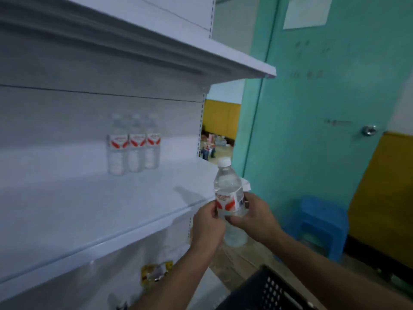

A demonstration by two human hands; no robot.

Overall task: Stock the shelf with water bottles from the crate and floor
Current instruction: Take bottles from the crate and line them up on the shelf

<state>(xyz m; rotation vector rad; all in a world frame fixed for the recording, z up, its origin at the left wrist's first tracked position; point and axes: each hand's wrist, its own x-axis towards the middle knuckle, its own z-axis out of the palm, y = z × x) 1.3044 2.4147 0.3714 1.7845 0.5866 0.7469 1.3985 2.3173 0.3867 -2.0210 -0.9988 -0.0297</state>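
Note:
A clear water bottle (228,186) with a white cap and a red-and-white label stands upright in the air just off the right front corner of the white shelf (93,211). My left hand (207,224) pinches its label from the left. My right hand (257,217) grips its lower body from the right. Three matching bottles (133,145) stand in a row at the back of that shelf, against the rear panel. The dark perforated crate (274,289) sits at the bottom edge, below my right forearm.
Another white shelf (201,52) overhangs above. A yellow packet (156,274) lies on the level below. A teal door (324,130) with a round knob stands to the right, with a blue plastic stool (321,222) on the floor beside it.

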